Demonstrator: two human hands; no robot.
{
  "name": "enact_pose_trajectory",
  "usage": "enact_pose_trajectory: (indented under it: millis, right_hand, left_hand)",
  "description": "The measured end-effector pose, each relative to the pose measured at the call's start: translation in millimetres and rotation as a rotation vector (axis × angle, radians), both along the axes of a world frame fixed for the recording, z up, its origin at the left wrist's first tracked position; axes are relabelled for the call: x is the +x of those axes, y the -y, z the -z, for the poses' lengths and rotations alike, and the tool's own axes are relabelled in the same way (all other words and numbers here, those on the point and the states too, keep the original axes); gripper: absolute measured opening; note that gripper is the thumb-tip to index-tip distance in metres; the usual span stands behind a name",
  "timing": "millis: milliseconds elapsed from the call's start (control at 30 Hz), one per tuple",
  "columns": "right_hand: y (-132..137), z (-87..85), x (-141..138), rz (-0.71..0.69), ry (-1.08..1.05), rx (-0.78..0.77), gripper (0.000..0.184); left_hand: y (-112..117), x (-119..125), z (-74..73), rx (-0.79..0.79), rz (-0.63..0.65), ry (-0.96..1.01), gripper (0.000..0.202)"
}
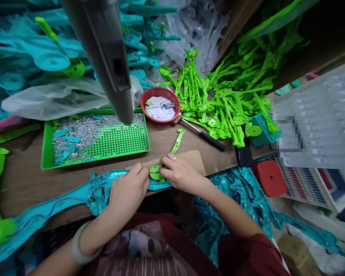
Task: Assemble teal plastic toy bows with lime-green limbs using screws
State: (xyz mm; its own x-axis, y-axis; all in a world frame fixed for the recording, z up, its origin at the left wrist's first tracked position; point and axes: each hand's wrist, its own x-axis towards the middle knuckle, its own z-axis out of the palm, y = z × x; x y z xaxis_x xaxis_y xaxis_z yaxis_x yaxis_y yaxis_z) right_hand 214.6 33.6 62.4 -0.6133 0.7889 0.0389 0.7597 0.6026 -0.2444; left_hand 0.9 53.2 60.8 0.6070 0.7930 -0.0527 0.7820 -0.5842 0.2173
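Note:
My left hand [129, 189] lies curled over a long teal plastic shell [74, 197] that holds thin wires and lies along the table's front edge. My right hand [179, 174] pinches a green plastic part [172, 151] with a round disc end, pressing the disc onto the teal shell beside my left fingers. The green part's thin arm points away towards the red basket. A piece of cardboard [194, 158] lies under my right hand.
A green perforated tray [123, 143] of small metal screws sits behind my hands. A red basket [160, 104] holds white pieces. A screwdriver [202, 134] lies by a heap of green parts [232, 96]. Teal parts [31, 53] pile at the back left. A grey machine arm [103, 57] hangs overhead.

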Motion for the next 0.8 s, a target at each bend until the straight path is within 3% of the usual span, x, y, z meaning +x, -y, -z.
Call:
enact_pose_trajectory:
  millis: [100, 233, 333, 500, 600, 700, 800]
  right_hand:
    - [6, -4.0, -2, -0.008, -0.019, -0.022, 0.013]
    - [14, 1.3, -11, -0.054, -0.096, 0.048, 0.021]
    - [18, 4.5, -20, 0.014, -0.094, 0.029, 0.02]
    - [21, 0.4, -32, 0.064, -0.022, -0.012, 0.021]
    - [25, -4.3, -35, 0.057, 0.01, -0.034, 0.023]
    - [13, -16.6, -18, -0.026, -0.062, -0.14, 0.02]
    - [-40, -40.1, 30, -0.137, -0.297, -0.303, 0.017]
  left_hand:
    - [0, 3, -3.1, -0.045, 0.038, -0.042, 0.022]
    - [-3, -2, -3.9, -0.066, 0.103, -0.016, 0.026]
    - [-5, -10, 1.2, -0.033, 0.165, -0.008, 0.031]
    - [4, -28, 12.4, 0.195, 0.333, 0.174, 0.03]
    - [12, -33, 11.7, 0.331, 0.395, 0.121, 0.032]
    - [15, -32, 8.1, 0.382, 0.447, 0.004, 0.036]
    - [15, -32, 11.3, 0.401, 0.512, -0.076, 0.021]
